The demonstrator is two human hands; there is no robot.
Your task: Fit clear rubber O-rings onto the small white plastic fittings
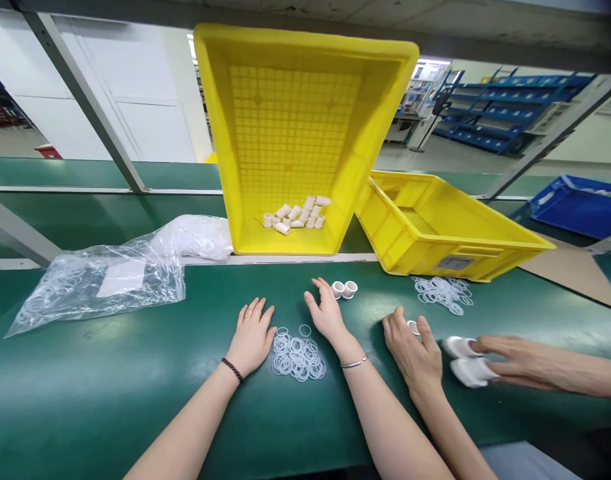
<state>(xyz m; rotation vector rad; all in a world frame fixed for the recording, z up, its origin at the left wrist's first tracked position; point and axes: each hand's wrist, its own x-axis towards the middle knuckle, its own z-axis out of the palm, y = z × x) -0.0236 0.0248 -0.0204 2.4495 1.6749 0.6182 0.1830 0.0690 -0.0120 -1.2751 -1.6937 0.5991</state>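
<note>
My left hand [251, 339] lies flat on the green table, fingers spread, wearing a ring and a dark beaded bracelet. Its thumb is beside a pile of thin translucent rings [299, 358]. To the right, my right hand [327, 312], with a silver bangle at the wrist, has its fingers stretched out and thumb apart, and I see nothing in it. Just past its fingers, two short white plastic fittings [344, 289] stand side by side. One loose ring [305, 330] sits between my hands, above the pile.
A co-worker's hands [415, 350] are close on my right, one holding white fittings [468, 361]. A tilted yellow bin [295, 120] holds several fittings. Another yellow bin [455, 243] stands behind more rings [442, 293]. A clear bag of rings [105, 277] lies left.
</note>
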